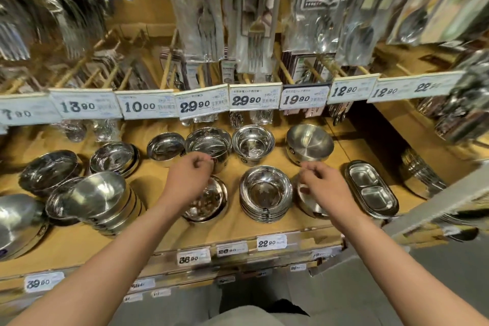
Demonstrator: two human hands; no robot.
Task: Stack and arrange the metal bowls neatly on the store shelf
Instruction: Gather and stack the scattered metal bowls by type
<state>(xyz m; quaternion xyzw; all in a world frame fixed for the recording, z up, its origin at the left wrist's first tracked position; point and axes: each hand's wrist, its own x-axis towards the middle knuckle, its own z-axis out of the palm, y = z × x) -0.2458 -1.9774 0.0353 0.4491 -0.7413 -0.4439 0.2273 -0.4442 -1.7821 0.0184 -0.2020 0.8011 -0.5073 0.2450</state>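
Left hand grip closed on bowl rim; right hand loose, empty, above front-row bowl.

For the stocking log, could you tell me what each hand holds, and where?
Left hand pinches the rim of a back-row bowl; the right hand seems empty.
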